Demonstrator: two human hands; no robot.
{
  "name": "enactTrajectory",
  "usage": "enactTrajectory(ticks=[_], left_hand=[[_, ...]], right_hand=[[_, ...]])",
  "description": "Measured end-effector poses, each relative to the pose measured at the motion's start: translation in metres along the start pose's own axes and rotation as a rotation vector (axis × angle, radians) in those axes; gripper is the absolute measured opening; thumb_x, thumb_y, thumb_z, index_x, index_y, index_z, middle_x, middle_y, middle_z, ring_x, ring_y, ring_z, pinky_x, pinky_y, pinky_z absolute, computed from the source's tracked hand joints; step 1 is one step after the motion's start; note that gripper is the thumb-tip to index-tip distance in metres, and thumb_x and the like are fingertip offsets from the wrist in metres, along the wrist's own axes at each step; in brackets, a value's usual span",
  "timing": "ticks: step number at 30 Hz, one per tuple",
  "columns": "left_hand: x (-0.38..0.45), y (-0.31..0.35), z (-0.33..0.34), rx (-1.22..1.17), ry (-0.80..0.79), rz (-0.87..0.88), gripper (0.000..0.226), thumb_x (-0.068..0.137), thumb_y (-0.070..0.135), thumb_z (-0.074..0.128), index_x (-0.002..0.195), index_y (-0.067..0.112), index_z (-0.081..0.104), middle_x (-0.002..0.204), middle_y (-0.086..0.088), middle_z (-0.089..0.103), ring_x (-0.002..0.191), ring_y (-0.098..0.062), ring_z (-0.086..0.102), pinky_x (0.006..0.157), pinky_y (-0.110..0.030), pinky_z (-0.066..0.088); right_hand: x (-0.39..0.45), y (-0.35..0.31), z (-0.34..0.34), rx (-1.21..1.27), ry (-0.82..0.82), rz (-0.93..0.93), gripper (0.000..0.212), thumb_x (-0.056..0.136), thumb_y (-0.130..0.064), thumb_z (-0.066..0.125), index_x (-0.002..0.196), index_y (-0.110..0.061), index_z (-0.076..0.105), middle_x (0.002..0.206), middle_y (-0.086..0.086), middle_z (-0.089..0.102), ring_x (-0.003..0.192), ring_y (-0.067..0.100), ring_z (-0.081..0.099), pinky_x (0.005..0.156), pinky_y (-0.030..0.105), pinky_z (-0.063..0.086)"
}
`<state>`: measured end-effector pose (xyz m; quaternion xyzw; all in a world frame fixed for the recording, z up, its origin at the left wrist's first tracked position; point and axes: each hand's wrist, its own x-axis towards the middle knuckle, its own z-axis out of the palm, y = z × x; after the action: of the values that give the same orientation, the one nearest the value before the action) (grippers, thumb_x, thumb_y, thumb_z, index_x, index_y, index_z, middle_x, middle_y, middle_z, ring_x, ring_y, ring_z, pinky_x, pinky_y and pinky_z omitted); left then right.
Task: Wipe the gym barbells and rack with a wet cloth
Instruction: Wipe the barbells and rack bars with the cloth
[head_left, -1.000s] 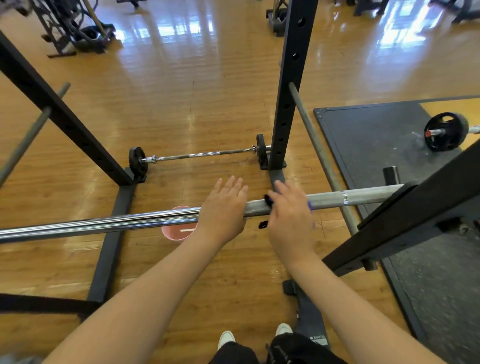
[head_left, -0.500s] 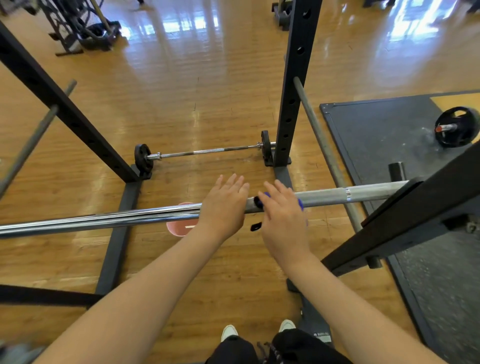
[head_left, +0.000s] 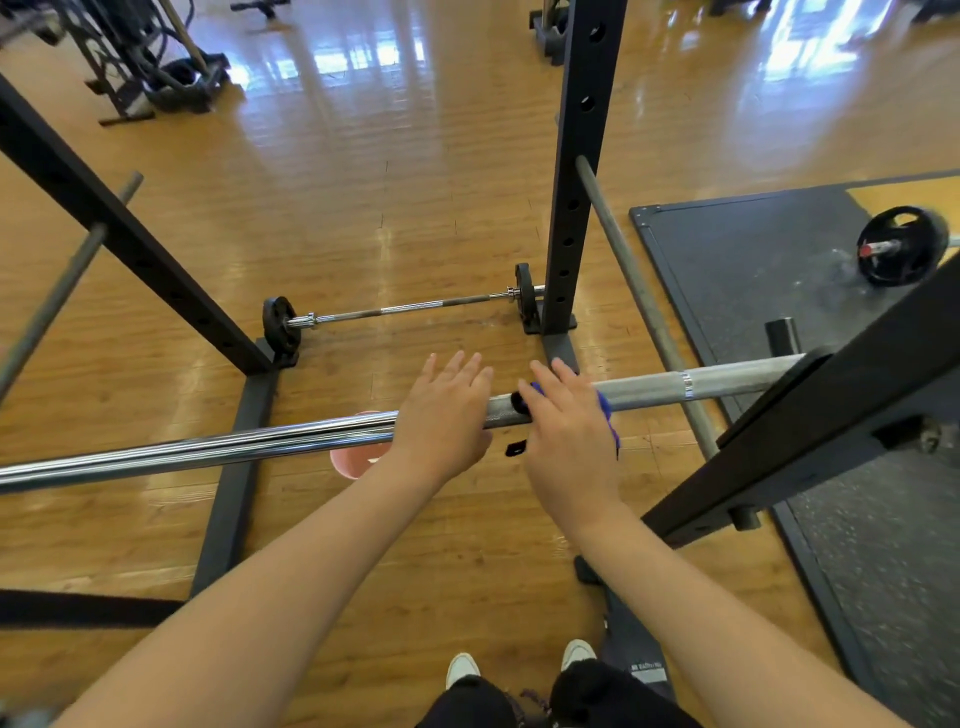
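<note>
Chrome and knurled grey steel, the barbell (head_left: 649, 392) lies across the rack (head_left: 582, 171), its long axis running left to right under both palms. Her right hand (head_left: 569, 441) presses a blue cloth (head_left: 605, 410) flat onto the rough knurled stretch, fingers straight and close together; the left hand (head_left: 444, 415) rests just beside it, fingers extended, slightly fanned. Unwiped smooth bar stretches away to the left, I reckon

there is just one camera, worn on the person's head, looking forward and down from close above the left hand (head_left: 441, 415) and right hand (head_left: 569, 441) on the barbell (head_left: 208, 449), with the wooden floor (head_left: 363, 182) stretching far ahead.
</note>
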<state>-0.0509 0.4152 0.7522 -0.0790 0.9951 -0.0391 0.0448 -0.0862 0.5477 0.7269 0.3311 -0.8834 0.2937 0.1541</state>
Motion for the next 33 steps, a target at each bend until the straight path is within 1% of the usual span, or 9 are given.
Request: enactTrajectory(ticks=[7,14,18,20,23,25,27,29,33], left_hand=[[-0.002,0.000,-0.003,-0.011,0.004,0.015,0.076,0.091,0.048,0.051,0.150,0.014,0.017,0.157,-0.004,0.017,0.146,-0.020,0.010,0.117,-0.040,0.001],[-0.005,0.001,0.001,0.021,0.051,0.009,0.082,0.092,0.046,0.051,0.151,0.010,0.007,0.159,-0.006,0.009,0.146,-0.022,0.001,0.117,-0.040,-0.001],[-0.007,0.004,-0.003,0.084,0.035,-0.036,0.089,0.092,0.045,0.050,0.150,0.007,-0.006,0.159,-0.010,-0.002,0.146,-0.026,-0.007,0.115,-0.045,-0.009],[-0.006,0.009,-0.004,0.120,0.054,-0.012,0.093,0.088,0.042,0.057,0.149,0.005,-0.003,0.158,-0.014,0.006,0.146,-0.029,-0.001,0.113,-0.048,-0.007],[0.002,0.023,-0.004,0.121,0.152,0.060,0.093,0.074,0.023,0.073,0.145,0.000,0.018,0.150,-0.018,0.031,0.141,-0.032,0.025,0.114,-0.050,0.012],[0.007,0.028,-0.005,0.107,0.150,0.098,0.082,0.086,0.011,0.057,0.147,0.002,0.002,0.155,-0.018,0.017,0.145,-0.031,0.011,0.116,-0.045,0.005],[0.013,0.029,-0.005,0.054,0.031,0.112,0.077,0.092,0.003,0.043,0.148,0.005,-0.009,0.158,-0.015,0.002,0.146,-0.028,-0.003,0.116,-0.039,-0.005],[0.017,0.026,-0.005,0.013,-0.035,0.135,0.078,0.091,-0.002,0.045,0.150,0.006,-0.006,0.158,-0.014,0.003,0.146,-0.025,-0.003,0.116,-0.034,-0.004],[0.025,0.021,-0.013,-0.121,-0.177,0.149,0.080,0.086,-0.006,0.052,0.151,0.011,0.008,0.158,-0.010,0.013,0.146,-0.022,0.006,0.117,-0.032,0.008]], right_hand=[[-0.006,0.056,-0.027,-0.003,0.050,0.172,0.032,0.084,0.002,0.047,0.109,0.004,0.067,0.124,0.023,0.059,0.122,0.041,0.050,0.095,0.060,0.044],[-0.010,0.006,-0.003,0.027,-0.058,-0.014,0.039,0.077,0.009,0.060,0.115,0.002,0.064,0.126,0.020,0.059,0.122,0.037,0.052,0.103,0.047,0.034],[-0.014,0.025,-0.016,0.043,-0.038,0.087,0.039,0.079,0.011,0.064,0.117,0.000,0.064,0.127,0.021,0.058,0.123,0.038,0.050,0.101,0.049,0.037],[-0.015,0.040,-0.025,0.038,0.012,0.149,0.037,0.080,0.013,0.064,0.116,0.002,0.064,0.126,0.023,0.057,0.123,0.040,0.049,0.100,0.054,0.039],[-0.014,0.047,-0.030,0.023,0.032,0.163,0.037,0.079,0.014,0.065,0.115,0.003,0.064,0.126,0.023,0.057,0.123,0.041,0.049,0.102,0.050,0.029],[-0.011,0.044,-0.029,0.052,0.018,0.194,0.036,0.081,0.012,0.063,0.116,0.003,0.064,0.128,0.022,0.056,0.125,0.040,0.047,0.103,0.046,0.029],[-0.010,0.041,-0.031,0.113,-0.004,0.249,0.034,0.085,0.009,0.059,0.118,0.001,0.062,0.131,0.020,0.054,0.129,0.036,0.044,0.105,0.042,0.028],[-0.007,0.042,-0.035,0.137,0.014,0.291,0.033,0.088,0.007,0.057,0.120,0.001,0.062,0.133,0.018,0.053,0.131,0.033,0.042,0.107,0.040,0.027],[-0.004,0.034,-0.023,0.029,0.064,0.206,0.036,0.081,0.012,0.061,0.115,0.003,0.064,0.128,0.022,0.056,0.126,0.039,0.046,0.103,0.055,0.037]])
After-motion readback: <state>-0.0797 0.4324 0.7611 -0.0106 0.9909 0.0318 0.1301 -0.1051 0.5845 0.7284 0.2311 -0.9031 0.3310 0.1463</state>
